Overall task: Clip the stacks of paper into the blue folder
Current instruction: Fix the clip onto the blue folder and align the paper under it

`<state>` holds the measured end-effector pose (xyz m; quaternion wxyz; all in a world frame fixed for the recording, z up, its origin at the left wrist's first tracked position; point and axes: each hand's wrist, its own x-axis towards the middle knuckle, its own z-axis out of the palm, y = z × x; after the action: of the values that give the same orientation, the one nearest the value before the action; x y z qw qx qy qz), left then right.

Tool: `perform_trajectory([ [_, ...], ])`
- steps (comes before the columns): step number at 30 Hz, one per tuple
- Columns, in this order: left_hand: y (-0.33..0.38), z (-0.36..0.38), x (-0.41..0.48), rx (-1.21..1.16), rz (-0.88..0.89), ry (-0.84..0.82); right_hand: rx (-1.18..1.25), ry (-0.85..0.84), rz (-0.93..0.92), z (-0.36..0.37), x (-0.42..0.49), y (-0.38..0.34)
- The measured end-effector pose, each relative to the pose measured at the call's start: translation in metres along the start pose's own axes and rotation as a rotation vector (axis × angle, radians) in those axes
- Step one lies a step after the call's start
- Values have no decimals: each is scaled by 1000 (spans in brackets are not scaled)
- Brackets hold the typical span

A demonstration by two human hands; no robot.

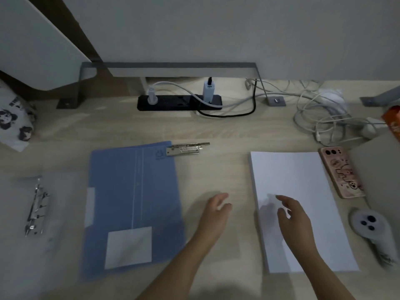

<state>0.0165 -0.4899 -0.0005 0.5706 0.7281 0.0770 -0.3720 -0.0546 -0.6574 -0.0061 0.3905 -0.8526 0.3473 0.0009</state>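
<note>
Reaching for the paper stack (303, 180)
Right hand (292, 215) over it, left hand (216, 210) beside; both grips loose, empty. Blue folder (134, 202) lies closed on the table (216, 131), leftward; likely needs opening next.

Folder (134, 204) blue – paper stack (303, 213) white – power strip (179, 102) black.

We look down on a pale wooden desk (216, 131) set against a plain grey-white wall (216, 29). At the desk's far edge, a grey metal frame (80, 83) stands on flat feet and carries a white board (177, 72). A slanted white panel (32, 40) fills the upper left. The light is dim.
</note>
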Motion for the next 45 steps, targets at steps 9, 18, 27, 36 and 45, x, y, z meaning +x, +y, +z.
perform_trajectory([
  [9,14,83,11,-52,-281,-1,-250,-172,-151,8,7,30],
  [18,25,102,25,41,-324,40,-156,-242,-165,-4,11,34],
  [27,7,103,16,-207,-215,6,2,-245,-73,-12,19,35],
  [36,-4,118,0,-60,-1,-48,228,-269,-8,-23,16,38],
  [45,-10,125,4,-100,-13,-13,314,-319,34,-27,20,48],
])
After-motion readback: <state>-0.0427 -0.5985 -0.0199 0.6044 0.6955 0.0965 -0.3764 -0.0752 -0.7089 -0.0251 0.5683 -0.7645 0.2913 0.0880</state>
